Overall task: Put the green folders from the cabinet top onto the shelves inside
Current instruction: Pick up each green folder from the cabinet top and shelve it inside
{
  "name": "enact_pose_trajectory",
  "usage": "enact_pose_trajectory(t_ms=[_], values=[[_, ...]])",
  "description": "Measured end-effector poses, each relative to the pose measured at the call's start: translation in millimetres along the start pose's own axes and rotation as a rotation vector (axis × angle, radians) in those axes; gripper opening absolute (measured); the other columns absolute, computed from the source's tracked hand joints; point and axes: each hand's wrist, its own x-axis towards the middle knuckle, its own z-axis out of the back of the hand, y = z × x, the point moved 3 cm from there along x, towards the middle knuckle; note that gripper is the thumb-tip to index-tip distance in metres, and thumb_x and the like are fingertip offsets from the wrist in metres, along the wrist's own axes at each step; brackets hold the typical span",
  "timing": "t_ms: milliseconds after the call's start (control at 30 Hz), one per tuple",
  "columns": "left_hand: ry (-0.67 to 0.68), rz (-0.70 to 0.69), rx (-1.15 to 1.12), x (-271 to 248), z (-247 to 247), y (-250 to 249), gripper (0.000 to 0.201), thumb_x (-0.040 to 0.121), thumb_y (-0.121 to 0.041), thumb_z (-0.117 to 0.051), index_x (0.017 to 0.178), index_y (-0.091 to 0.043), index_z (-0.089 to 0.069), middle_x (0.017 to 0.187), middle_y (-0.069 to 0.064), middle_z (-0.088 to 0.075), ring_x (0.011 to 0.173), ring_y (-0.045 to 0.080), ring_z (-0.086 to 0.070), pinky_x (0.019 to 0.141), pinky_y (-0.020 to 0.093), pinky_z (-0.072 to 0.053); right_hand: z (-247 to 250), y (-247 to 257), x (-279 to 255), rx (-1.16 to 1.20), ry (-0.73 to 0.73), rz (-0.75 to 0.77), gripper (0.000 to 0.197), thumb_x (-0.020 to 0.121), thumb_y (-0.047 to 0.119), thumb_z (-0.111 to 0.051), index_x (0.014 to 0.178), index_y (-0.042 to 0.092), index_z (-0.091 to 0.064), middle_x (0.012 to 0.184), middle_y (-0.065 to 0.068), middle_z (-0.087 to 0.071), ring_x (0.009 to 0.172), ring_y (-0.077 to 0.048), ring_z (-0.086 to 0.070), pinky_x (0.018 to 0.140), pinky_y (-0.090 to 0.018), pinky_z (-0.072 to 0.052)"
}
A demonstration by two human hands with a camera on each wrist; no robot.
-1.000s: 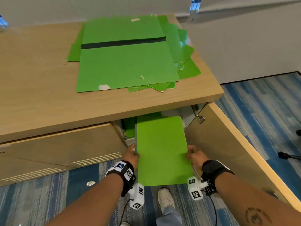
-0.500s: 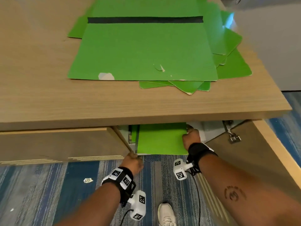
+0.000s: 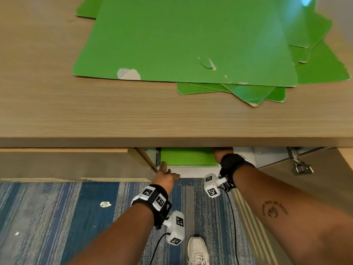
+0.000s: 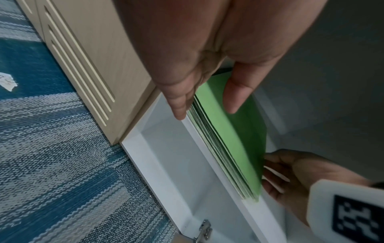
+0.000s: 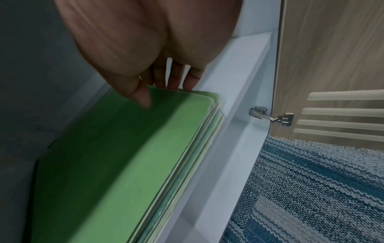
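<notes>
A loose pile of green folders (image 3: 183, 41) lies on the wooden cabinet top (image 3: 57, 104). Below it, a stack of green folders (image 3: 188, 156) lies flat on a white shelf (image 4: 207, 157) inside the cabinet. My left hand (image 3: 166, 172) reaches the stack's front left corner with straight fingers; in the left wrist view one finger (image 4: 178, 106) touches the front edge and the thumb lies on the top folder (image 4: 239, 131). My right hand (image 5: 164, 93) is at the right corner, thumb on top of the stack (image 5: 124, 156), fingertips against its side edge. The cabinet top hides most of that hand in the head view.
The right cabinet door (image 3: 309, 192) stands open on a metal hinge (image 3: 301, 167). The left door (image 3: 66, 163) is closed. Blue striped carpet (image 3: 57, 226) carries a paper scrap (image 3: 105, 204). A white shoe (image 3: 196, 249) stands below my arms.
The green folder I held out in front of the cabinet has slid fully onto the shelf stack. Both hands followed it in, and my left hand uncurled onto the corner.
</notes>
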Motion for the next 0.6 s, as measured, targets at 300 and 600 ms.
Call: enact_pose_trajectory(t_ms=[300,600], values=[[0.029,0.009,-0.089,5.5,-4.8,-1.1,0.1,0.081,0.011,-0.063,0.153,-0.025,-0.003,0.158,0.009,-0.019,0.139,0.024,-0.035,0.117,0.044,-0.027,-8.1,12.0,6.0,0.163,-0.163,0.029,0.037,0.094,0.016,-0.046,0.058,0.016,-0.038,0.077,-0.005,-0.061,0.097,-0.028,-0.064,0.074,-0.025,-0.037],[0.126,-0.089,0.057,-58.6,-2.0,-18.1,0.091,0.084,0.007,-0.062,0.153,-0.018,-0.009,0.158,0.007,-0.02,0.142,0.023,-0.029,0.114,0.038,-0.026,21.7,33.6,-81.4,0.512,-0.175,0.019,0.052,0.09,0.026,-0.06,0.13,-0.003,-0.047,0.134,-0.02,-0.052,0.125,-0.033,-0.049,0.103,-0.031,-0.04]])
